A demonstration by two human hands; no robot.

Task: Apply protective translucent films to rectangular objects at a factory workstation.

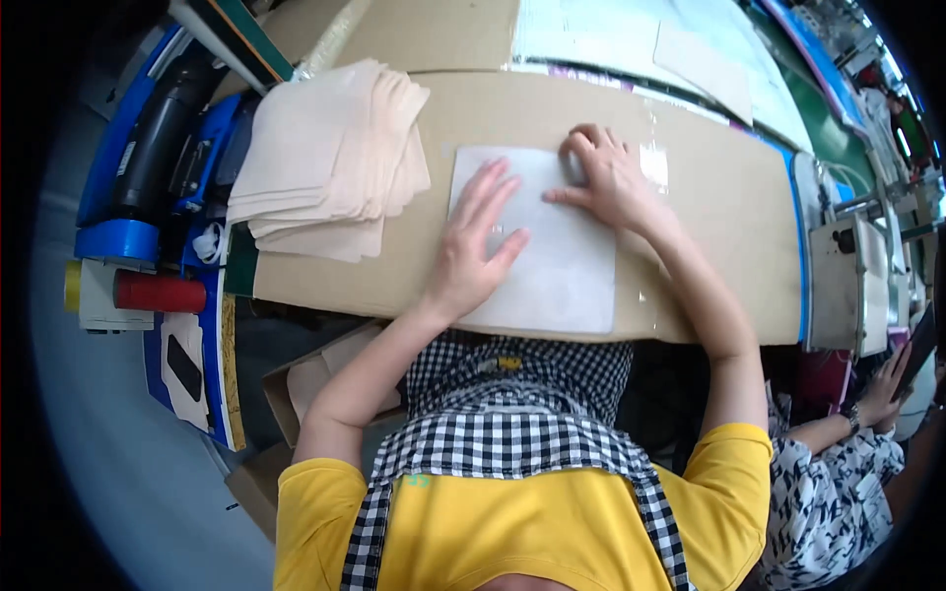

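Observation:
A white rectangular sheet lies flat on the cardboard-covered table in front of me. My left hand rests over its left side, fingers stretched out and thumb apart, holding nothing. At its upper right corner is my right hand, with the thumb spread over the sheet and the other fingers a little bent. Nothing shows in the grip of that hand. To the left stands a fanned stack of beige, leather-like pieces, apart from both hands.
Brown cardboard covers the tabletop. A machine with a blue frame and black motor and a red cylinder are at the left. A grey metal machine part borders the right end, beside a co-worker's hand. Below left sits an open carton.

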